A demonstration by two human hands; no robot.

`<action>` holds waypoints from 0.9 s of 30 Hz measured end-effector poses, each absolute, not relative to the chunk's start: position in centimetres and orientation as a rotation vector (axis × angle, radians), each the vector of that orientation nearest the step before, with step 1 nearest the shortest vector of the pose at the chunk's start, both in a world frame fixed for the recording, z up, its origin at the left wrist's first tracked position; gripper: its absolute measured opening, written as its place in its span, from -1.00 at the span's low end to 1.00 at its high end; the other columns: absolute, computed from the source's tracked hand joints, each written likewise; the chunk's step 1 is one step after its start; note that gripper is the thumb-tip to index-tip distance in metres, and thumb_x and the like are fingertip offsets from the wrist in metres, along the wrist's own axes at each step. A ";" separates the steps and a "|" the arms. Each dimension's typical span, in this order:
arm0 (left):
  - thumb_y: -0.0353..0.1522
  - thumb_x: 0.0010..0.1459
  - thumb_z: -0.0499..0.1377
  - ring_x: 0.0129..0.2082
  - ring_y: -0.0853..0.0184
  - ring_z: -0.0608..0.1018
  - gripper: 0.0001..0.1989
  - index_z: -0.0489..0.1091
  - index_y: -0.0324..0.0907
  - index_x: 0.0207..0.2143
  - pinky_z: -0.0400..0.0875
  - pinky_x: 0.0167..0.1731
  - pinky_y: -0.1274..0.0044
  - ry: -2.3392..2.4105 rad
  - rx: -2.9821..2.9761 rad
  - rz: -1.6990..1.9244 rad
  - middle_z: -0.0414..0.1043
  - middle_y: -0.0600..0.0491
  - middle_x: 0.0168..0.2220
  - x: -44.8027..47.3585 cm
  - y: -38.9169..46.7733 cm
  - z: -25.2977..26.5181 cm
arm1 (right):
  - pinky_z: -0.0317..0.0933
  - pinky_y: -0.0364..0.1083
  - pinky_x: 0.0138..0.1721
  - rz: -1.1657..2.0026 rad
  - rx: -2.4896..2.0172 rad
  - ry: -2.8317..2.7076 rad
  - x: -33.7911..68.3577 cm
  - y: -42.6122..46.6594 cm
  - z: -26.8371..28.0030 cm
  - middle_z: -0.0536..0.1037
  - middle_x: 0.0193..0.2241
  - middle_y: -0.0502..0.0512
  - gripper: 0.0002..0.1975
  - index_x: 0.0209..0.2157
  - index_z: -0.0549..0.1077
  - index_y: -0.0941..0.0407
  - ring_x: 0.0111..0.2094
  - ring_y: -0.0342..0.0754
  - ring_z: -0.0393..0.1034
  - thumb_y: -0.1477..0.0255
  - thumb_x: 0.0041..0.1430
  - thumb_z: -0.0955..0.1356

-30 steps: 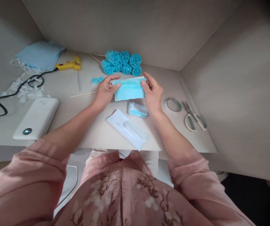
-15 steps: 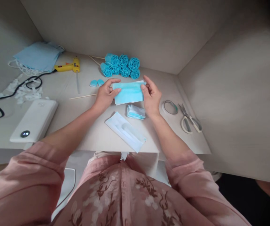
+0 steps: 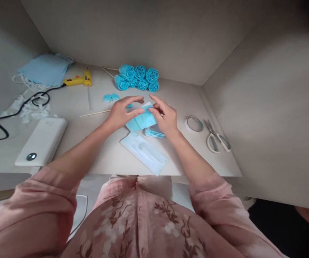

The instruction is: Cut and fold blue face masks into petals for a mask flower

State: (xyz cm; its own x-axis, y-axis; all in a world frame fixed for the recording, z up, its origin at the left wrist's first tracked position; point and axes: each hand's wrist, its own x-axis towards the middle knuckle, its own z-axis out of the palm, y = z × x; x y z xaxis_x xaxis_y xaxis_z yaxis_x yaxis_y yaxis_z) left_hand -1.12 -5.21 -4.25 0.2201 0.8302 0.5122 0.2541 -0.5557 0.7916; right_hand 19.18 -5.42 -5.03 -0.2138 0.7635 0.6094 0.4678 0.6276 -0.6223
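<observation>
My right hand (image 3: 166, 115) pinches one upper corner of a blue mask fabric piece (image 3: 140, 122), which hangs tilted down to the left with a crease across it. My left hand (image 3: 123, 111) is beside it with thumb and fingers apart. Its thumb tip lies over the piece's upper edge; whether it touches I cannot tell. Below, partly hidden by my right hand and the piece, lies a small stack of cut mask pieces (image 3: 154, 133). Nearer the table edge, a flat white-blue mask strip (image 3: 145, 153) lies slanted.
Blue fabric roses (image 3: 139, 73) lie at the back, left of them a yellow glue gun (image 3: 77, 80) and a pile of masks (image 3: 45, 70). White scraps (image 3: 34, 111) and a power bank (image 3: 42, 141) are left. A tape roll (image 3: 194, 123) and scissors (image 3: 216, 138) lie right.
The fabric piece was held level and stretched between both hands. Now it slants down to the left, my left fingers have come off it, and my hands are closer together.
</observation>
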 end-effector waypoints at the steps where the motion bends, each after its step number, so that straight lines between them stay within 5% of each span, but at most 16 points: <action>1: -0.07 0.06 0.30 -0.07 0.20 0.57 -0.56 0.53 -0.21 -0.14 0.39 -0.01 0.45 1.005 1.942 1.295 0.58 -0.05 -0.14 -0.9 -5.3 -4.5 | 0.38 -0.07 -0.15 0.380 -0.975 -1.874 19.1 -5.5 -5.0 0.60 -0.32 0.01 -0.58 0.12 0.50 0.03 -0.33 -0.10 0.44 0.21 0.30 0.33; 5: -0.06 0.12 0.22 -0.45 0.36 0.46 -0.60 0.39 -0.22 -0.52 0.34 -0.41 0.56 1.097 1.802 1.159 0.37 0.10 -0.55 -0.2 -5.5 -5.4 | 0.37 -0.09 -0.21 0.480 -0.971 -1.846 19.2 -5.5 -4.8 0.61 -0.31 0.02 -0.50 0.16 0.47 0.06 -0.36 -0.11 0.43 0.12 0.29 0.32; 8: -0.07 0.08 0.21 -0.53 0.42 0.36 -0.60 0.30 -0.20 -0.57 0.24 -0.53 0.59 1.102 1.642 1.177 0.25 0.14 -0.60 0.1 -5.7 -5.3 | 0.36 -0.07 -0.25 0.595 -1.015 -1.791 19.7 -5.4 -4.3 0.60 -0.34 0.06 -0.41 0.16 0.46 0.09 -0.36 -0.08 0.44 0.00 0.30 0.25; 14: -0.09 0.03 0.25 -0.54 0.43 0.32 -0.62 0.31 -0.19 -0.58 0.21 -0.56 0.61 1.106 1.514 1.284 0.24 0.14 -0.60 0.1 -5.8 -4.7 | 0.26 -0.11 -0.33 0.626 -1.018 -1.863 19.5 -5.5 -3.9 0.57 -0.38 0.04 -0.47 -0.15 0.60 0.11 -0.41 -0.11 0.37 -0.05 0.20 0.32; 19: -0.06 -0.08 0.36 -0.53 0.44 0.34 -0.61 0.44 -0.21 -0.50 0.25 -0.53 0.61 1.055 1.449 1.241 0.33 0.13 -0.55 0.1 -5.5 -5.1 | 0.11 -0.14 -0.44 0.521 -1.090 -1.810 18.9 -5.6 -3.9 0.33 -0.61 -0.06 -0.51 -0.47 0.50 0.12 -0.53 -0.17 0.17 -0.03 0.20 0.32; 22: -0.06 -0.11 0.38 -0.53 0.44 0.35 -0.60 0.46 -0.22 -0.49 0.26 -0.52 0.62 1.049 1.421 1.244 0.36 0.12 -0.54 0.0 -5.4 -5.3 | 0.08 -0.14 -0.46 0.526 -1.108 -1.798 19.0 -5.5 -3.9 0.26 -0.64 -0.08 -0.49 -0.51 0.44 0.12 -0.54 -0.17 0.13 -0.05 0.19 0.31; 27: -0.12 -0.01 0.30 -0.51 0.44 0.36 -0.67 0.44 -0.23 -0.53 0.24 -0.51 0.62 1.096 1.561 1.210 0.36 0.13 -0.55 0.0 -5.7 -5.1 | 0.15 -0.15 -0.39 0.628 -1.049 -1.844 18.9 -5.7 -3.8 0.46 -0.50 -0.02 -0.54 -0.35 0.53 0.12 -0.46 -0.15 0.26 -0.03 0.17 0.35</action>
State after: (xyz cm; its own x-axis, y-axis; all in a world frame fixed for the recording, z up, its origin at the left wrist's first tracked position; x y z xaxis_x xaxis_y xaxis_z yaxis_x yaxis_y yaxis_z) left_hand 0.02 -5.66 -5.08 0.1458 0.9622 0.2299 0.1345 -0.2495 0.9590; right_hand 18.94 -5.66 -3.80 -0.2396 0.8591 0.4522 0.4044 0.5118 -0.7580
